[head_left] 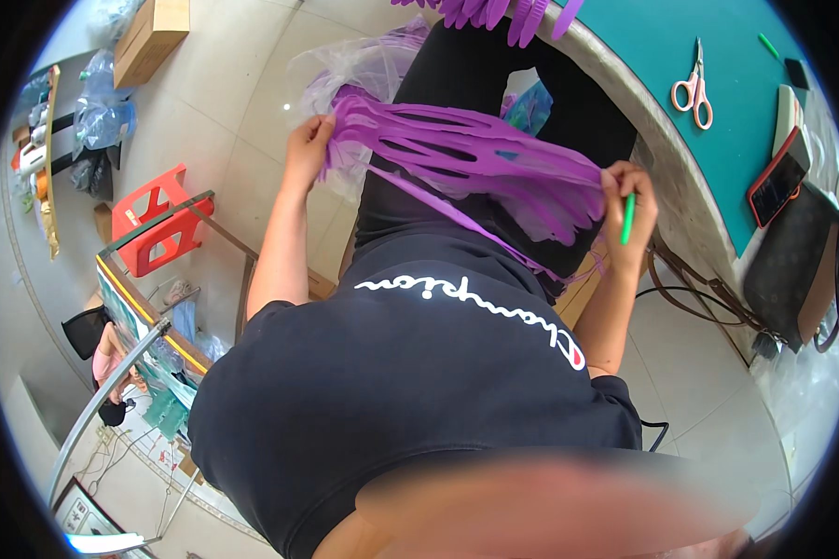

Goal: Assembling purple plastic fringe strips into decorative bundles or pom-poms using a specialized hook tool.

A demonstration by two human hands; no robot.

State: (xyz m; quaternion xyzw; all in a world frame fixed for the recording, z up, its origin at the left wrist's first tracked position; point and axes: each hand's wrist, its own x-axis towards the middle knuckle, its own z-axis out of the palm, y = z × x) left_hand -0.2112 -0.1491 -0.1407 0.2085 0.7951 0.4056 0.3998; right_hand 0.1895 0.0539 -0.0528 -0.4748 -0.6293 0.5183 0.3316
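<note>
A bundle of flat purple strips (457,135) is stretched across my lap between my two hands. My left hand (309,144) pinches its left end, beside some clear plastic wrap (340,65). Closed on the right end is my right hand (628,200), which also has a slim green stick-like tool (628,220) tucked against its fingers; its exact kind I cannot make out. One narrow strip (447,210) hangs loose below the rest, slanting toward my right hand. A shiny blue-green packet (529,104) lies on my dark trousers behind the strips.
On the green tabletop (643,47) at right lie pink-handled scissors (694,98) and a phone (777,191). More purple pieces (522,17) overhang its edge. A dark bag (792,270) sits at far right. Left are a red stool (163,219), a cardboard box (152,42) and another person (112,363).
</note>
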